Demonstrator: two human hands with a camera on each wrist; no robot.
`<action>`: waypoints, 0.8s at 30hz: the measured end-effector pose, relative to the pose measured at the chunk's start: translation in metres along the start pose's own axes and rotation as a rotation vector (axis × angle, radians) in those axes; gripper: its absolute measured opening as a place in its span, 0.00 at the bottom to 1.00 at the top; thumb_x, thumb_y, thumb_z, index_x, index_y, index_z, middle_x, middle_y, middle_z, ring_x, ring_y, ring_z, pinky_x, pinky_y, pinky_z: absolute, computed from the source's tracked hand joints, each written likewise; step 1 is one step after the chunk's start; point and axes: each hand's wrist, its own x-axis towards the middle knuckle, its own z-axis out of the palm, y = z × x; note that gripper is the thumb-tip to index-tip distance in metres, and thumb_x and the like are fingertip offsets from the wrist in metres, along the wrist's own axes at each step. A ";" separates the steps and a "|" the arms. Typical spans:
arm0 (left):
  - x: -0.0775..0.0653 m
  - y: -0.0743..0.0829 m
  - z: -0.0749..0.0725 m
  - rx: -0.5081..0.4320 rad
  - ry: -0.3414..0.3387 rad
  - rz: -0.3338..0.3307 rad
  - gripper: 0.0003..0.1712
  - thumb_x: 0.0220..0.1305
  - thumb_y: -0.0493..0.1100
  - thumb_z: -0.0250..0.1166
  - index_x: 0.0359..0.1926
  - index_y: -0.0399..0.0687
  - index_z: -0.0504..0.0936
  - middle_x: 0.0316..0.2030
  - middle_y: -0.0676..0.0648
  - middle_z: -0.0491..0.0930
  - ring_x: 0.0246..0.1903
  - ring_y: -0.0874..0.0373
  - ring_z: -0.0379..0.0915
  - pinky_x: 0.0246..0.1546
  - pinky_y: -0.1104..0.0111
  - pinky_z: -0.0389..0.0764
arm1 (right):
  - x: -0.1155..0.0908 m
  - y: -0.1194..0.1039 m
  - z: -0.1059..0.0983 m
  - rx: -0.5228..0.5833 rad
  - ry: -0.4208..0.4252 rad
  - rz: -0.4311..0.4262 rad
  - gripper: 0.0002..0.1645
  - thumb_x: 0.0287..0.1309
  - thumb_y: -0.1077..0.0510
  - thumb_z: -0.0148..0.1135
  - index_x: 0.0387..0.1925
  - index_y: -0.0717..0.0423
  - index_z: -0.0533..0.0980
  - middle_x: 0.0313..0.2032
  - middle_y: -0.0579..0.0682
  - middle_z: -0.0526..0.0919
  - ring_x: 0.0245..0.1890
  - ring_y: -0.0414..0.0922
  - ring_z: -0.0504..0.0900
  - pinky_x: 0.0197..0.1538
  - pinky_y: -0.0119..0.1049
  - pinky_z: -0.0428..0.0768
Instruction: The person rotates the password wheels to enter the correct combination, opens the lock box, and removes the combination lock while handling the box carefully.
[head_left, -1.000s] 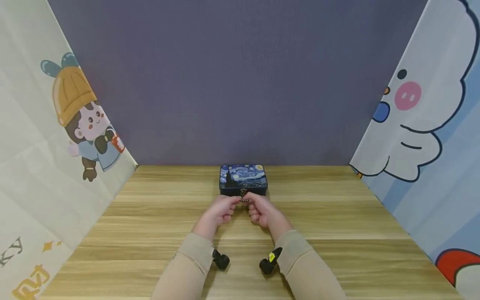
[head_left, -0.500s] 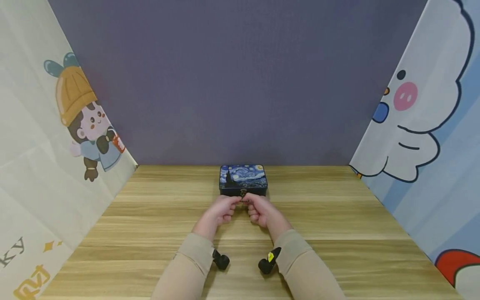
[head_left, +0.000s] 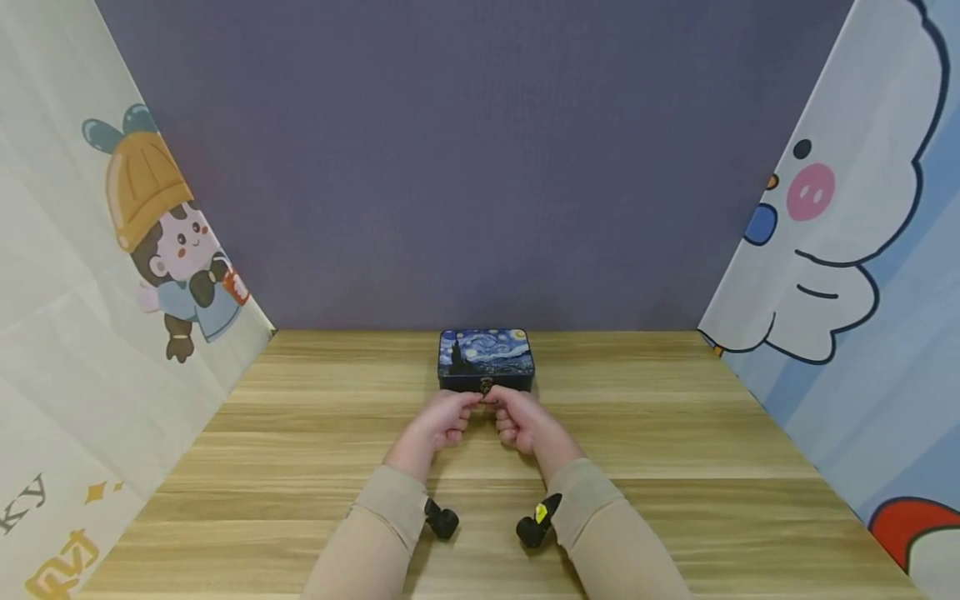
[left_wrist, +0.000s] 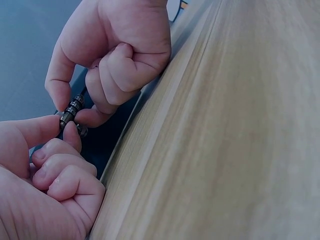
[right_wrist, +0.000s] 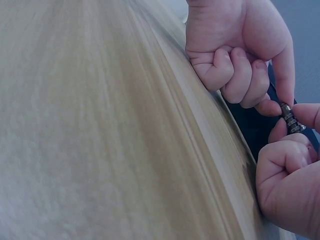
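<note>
A small box [head_left: 487, 354] with a swirling blue night-sky picture on its lid stands shut at the back of the table. A small combination padlock [left_wrist: 73, 110] with a row of number dials hangs at the clasp [head_left: 487, 385] on its front. My left hand [head_left: 444, 418] pinches one end of this lock between thumb and index finger. From the other side my right hand [head_left: 523, 421] has thumb and index finger on the dials, as the right wrist view also shows. The other fingers of both hands are curled in. Fingertips cover much of the lock in the head view.
The wood-grain table [head_left: 300, 500] runs back to a grey-purple wall panel [head_left: 480, 167]. Cartoon-printed cloths hang at the left [head_left: 60, 250] and right [head_left: 862, 333]. Black wrist cameras stick out from both sleeves over the table.
The right fingertips have shifted slightly toward the left ones, covering more of the padlock than a second ago. Box and arms stay in place.
</note>
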 end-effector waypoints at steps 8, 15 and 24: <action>0.000 0.000 0.000 0.001 0.002 0.002 0.14 0.70 0.46 0.62 0.36 0.37 0.76 0.15 0.57 0.56 0.12 0.66 0.44 0.12 0.74 0.50 | 0.000 0.000 0.000 0.002 -0.002 0.004 0.11 0.53 0.59 0.60 0.20 0.52 0.69 0.13 0.38 0.56 0.09 0.32 0.53 0.12 0.25 0.51; 0.001 0.000 0.000 0.009 -0.004 0.008 0.14 0.71 0.46 0.61 0.38 0.36 0.76 0.15 0.57 0.55 0.12 0.66 0.44 0.13 0.74 0.50 | 0.002 0.000 0.000 -0.001 0.001 0.010 0.10 0.53 0.59 0.60 0.21 0.53 0.69 0.13 0.38 0.56 0.09 0.32 0.53 0.12 0.25 0.52; 0.003 -0.001 0.000 0.009 -0.010 0.012 0.14 0.71 0.46 0.61 0.37 0.37 0.76 0.15 0.58 0.55 0.12 0.67 0.45 0.12 0.75 0.50 | 0.001 -0.001 0.000 -0.009 0.006 0.009 0.10 0.53 0.58 0.60 0.22 0.53 0.68 0.13 0.38 0.56 0.10 0.32 0.52 0.12 0.25 0.52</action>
